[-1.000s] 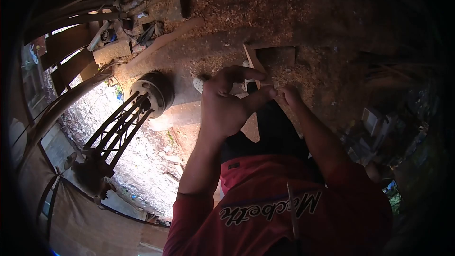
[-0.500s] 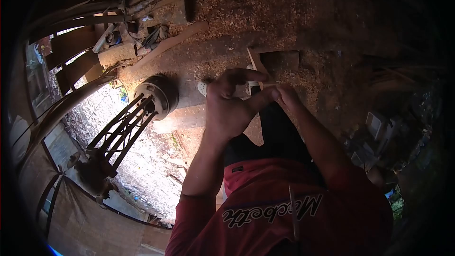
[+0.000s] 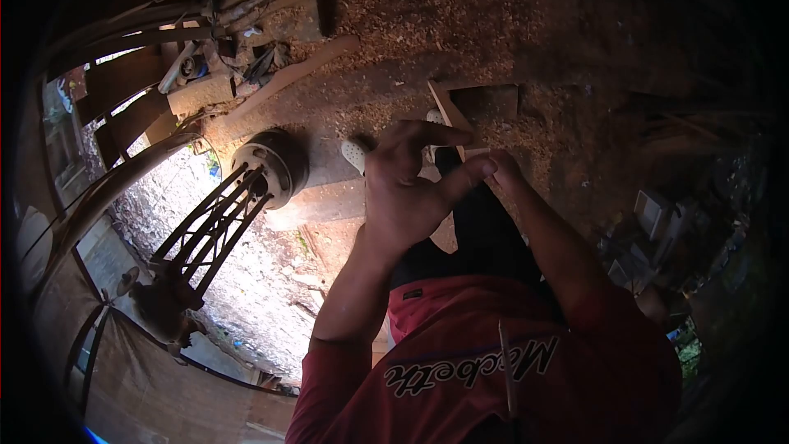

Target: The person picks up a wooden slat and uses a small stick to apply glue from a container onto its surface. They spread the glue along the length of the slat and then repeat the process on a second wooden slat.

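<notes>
My left hand (image 3: 411, 197) is held out in front of my body, its thumb and bent fingers spread apart with nothing seen between them. My right hand (image 3: 505, 169) is beside the left thumb, its fingers curled and partly hidden behind it. A narrow wooden board (image 3: 444, 103) with a pale edge slants down past the left fingertips towards the right hand. Whether the right fingers grip its near end cannot be made out. Below the hands are my dark trousers (image 3: 493, 218) and a light, perforated shoe (image 3: 354, 154).
Left of my feet stands a round-based metal machine part (image 3: 275, 166) with a lattice of rods. A long curved plank (image 3: 304, 70) lies ahead on the floor. Wood shavings (image 3: 436, 12) cover the ground. Scrap pieces (image 3: 653, 218) are piled in shadow at right.
Both hands have shifted slightly to the right. More of the shoe shows beside my left hand. The board's near end appears slightly farther right.
</notes>
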Action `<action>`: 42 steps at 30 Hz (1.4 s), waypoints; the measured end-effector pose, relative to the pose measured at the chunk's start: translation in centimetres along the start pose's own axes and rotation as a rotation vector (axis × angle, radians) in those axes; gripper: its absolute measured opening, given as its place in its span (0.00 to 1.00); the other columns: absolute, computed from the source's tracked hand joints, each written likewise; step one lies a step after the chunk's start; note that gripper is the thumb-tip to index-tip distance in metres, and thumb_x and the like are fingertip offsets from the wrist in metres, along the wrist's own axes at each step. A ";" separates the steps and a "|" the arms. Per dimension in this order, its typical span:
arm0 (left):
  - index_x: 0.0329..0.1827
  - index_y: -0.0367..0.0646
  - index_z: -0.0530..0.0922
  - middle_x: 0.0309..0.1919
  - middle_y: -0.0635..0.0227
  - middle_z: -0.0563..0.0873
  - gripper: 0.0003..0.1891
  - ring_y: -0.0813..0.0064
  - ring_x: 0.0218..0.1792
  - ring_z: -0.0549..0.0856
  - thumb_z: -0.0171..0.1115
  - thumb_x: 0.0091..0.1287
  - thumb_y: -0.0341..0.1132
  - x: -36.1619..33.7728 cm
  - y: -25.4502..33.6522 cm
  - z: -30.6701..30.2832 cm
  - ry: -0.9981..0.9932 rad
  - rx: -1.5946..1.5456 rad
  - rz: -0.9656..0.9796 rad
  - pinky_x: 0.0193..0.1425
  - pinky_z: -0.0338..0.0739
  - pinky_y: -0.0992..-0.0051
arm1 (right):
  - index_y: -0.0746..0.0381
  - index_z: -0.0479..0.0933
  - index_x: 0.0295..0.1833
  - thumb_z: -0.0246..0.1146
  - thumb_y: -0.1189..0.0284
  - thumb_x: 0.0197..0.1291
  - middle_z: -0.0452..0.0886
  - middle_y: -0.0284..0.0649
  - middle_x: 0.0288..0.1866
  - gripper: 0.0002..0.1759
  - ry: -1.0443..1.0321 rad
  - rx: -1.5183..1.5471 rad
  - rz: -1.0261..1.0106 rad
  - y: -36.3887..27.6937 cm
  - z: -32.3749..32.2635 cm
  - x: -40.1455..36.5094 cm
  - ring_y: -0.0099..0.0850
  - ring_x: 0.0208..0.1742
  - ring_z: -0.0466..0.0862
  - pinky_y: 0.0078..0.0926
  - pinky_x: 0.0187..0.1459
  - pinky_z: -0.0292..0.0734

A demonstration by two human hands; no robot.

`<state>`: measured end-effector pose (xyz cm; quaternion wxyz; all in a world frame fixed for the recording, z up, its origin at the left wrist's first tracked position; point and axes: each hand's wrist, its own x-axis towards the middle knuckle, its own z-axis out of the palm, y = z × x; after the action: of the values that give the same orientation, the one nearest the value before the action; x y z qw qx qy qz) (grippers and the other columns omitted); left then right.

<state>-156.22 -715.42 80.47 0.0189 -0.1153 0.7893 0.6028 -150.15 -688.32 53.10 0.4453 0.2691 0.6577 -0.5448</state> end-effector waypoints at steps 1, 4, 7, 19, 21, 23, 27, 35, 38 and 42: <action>0.38 0.38 0.84 0.35 0.65 0.88 0.17 0.77 0.39 0.86 0.81 0.47 0.34 0.0 0.1 0.0 0.001 0.016 0.017 0.46 0.77 0.77 | 0.60 0.67 0.20 0.51 0.71 0.62 0.67 0.36 0.13 0.16 -0.025 -0.004 -0.019 0.2 0.0 0.1 0.26 0.11 0.68 0.27 0.14 0.61; 0.36 0.40 0.85 0.35 0.65 0.87 0.16 0.71 0.40 0.85 0.81 0.46 0.33 0.2 0.6 0.0 0.029 -0.004 0.003 0.45 0.79 0.73 | 0.60 0.68 0.21 0.52 0.70 0.62 0.67 0.36 0.13 0.15 0.053 0.050 0.025 0.4 0.4 0.4 0.26 0.11 0.68 0.27 0.14 0.61; 0.38 0.39 0.85 0.35 0.65 0.88 0.16 0.78 0.38 0.86 0.80 0.48 0.33 0.2 0.1 -0.1 0.017 0.049 0.049 0.45 0.78 0.77 | 0.61 0.68 0.22 0.52 0.70 0.62 0.67 0.36 0.13 0.15 0.059 0.015 0.030 -1.1 1.0 -0.2 0.26 0.10 0.67 0.26 0.15 0.61; 0.40 0.38 0.85 0.37 0.65 0.88 0.17 0.76 0.40 0.86 0.80 0.48 0.33 0.3 0.3 -0.4 -0.002 0.003 -0.012 0.48 0.78 0.76 | 0.59 0.72 0.40 0.55 0.65 0.63 0.74 0.33 0.24 0.08 0.023 0.086 0.183 -0.6 0.9 1.6 0.23 0.19 0.72 0.23 0.22 0.68; 0.45 0.37 0.83 0.42 0.63 0.86 0.23 0.73 0.45 0.85 0.81 0.47 0.35 0.2 -0.6 -0.2 0.019 0.009 0.042 0.51 0.78 0.73 | 0.57 0.73 0.41 0.55 0.62 0.65 0.75 0.33 0.25 0.10 0.025 0.288 0.208 -1.8 2.2 2.0 0.23 0.21 0.73 0.24 0.24 0.70; 0.51 0.37 0.81 0.48 0.60 0.85 0.28 0.71 0.50 0.84 0.81 0.46 0.36 0.1 -1.0 0.2 0.044 0.014 0.095 0.54 0.78 0.71 | 0.56 0.74 0.43 0.55 0.59 0.66 0.77 0.33 0.26 0.12 0.027 0.484 0.233 -3.7 3.7 1.2 0.22 0.22 0.74 0.25 0.27 0.71; 0.64 0.38 0.70 0.60 0.57 0.77 0.44 0.63 0.61 0.78 0.84 0.42 0.40 0.2 -0.7 1.4 0.124 -0.055 0.141 0.59 0.75 0.63 | 0.55 0.75 0.48 0.51 0.49 0.69 0.79 0.32 0.31 0.21 -0.102 0.524 0.102 -10.9 6.2 -1.0 0.20 0.29 0.76 0.25 0.32 0.74; 0.67 0.36 0.66 0.63 0.56 0.73 0.50 0.57 0.63 0.75 0.84 0.40 0.43 0.7 -1.0 1.5 0.148 -0.007 0.143 0.60 0.75 0.58 | 0.58 0.75 0.51 0.49 0.44 0.68 0.77 0.32 0.28 0.28 -0.246 0.643 -0.146 -17.6 9.3 -5.9 0.17 0.31 0.78 0.15 0.31 0.74; 0.50 0.30 0.74 0.61 0.51 0.71 0.38 0.54 0.56 0.79 0.84 0.38 0.39 0.9 -1.4 1.1 0.220 -0.021 0.243 0.50 0.80 0.65 | 0.59 0.76 0.50 0.50 0.46 0.67 0.77 0.32 0.28 0.27 -0.206 0.595 -0.144 -18.4 9.7 -6.0 0.19 0.31 0.78 0.17 0.32 0.74; 0.65 0.37 0.68 0.62 0.55 0.73 0.48 0.58 0.62 0.75 0.84 0.40 0.43 0.7 -1.9 1.1 0.138 0.004 0.228 0.59 0.75 0.60 | 0.59 0.77 0.50 0.52 0.49 0.67 0.76 0.32 0.28 0.25 -0.193 0.535 -0.168 -19.1 9.7 -6.6 0.20 0.31 0.79 0.19 0.33 0.75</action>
<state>-156.66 -714.97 78.29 -0.1040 -0.0661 0.7978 0.5902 -160.32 -701.72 67.88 0.3722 0.2685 0.4656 -0.7567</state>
